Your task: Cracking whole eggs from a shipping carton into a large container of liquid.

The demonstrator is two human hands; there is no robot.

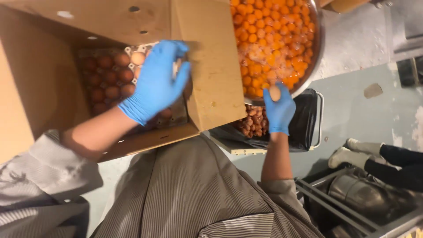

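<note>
— At ten o'clock from the middle of the view, what sits there?

— An open cardboard box (39, 88), flaps spread, with a tray of brown eggs (108, 81) down inside it. One paler egg lies at the tray's upper edge.

— And the left hand?

— The left hand (156, 81), in a blue glove, reaches into the box over the tray, fingers curled down toward the eggs. I cannot tell whether it grips one; the palm hides what lies beneath it.

— The right?

— The right hand (278, 108), also gloved in blue, pinches a single brown egg (275, 93) between fingertips and thumb. It holds that egg right at the rim of a big metal bowl (318, 48) at one o'clock.

— What is in the bowl?

— A mass of orange egg yolks (273, 39), glossy, crowded edge to edge.

— Anything under that hand?

— A bin lined with a black bag (306, 121), just below the bowl at three o'clock from the centre, and inside it a heap of broken brown eggshells (254, 123).

— Anyone else around?

— At four o'clock, near the right edge, another person's legs in dark trousers (396, 161) and pale shoes rest on the grey floor, beside a metal frame holding a steel pot (359, 194).

— And the wearer?

— A striped grey garment (189, 189) fills the bottom at six o'clock.
</note>
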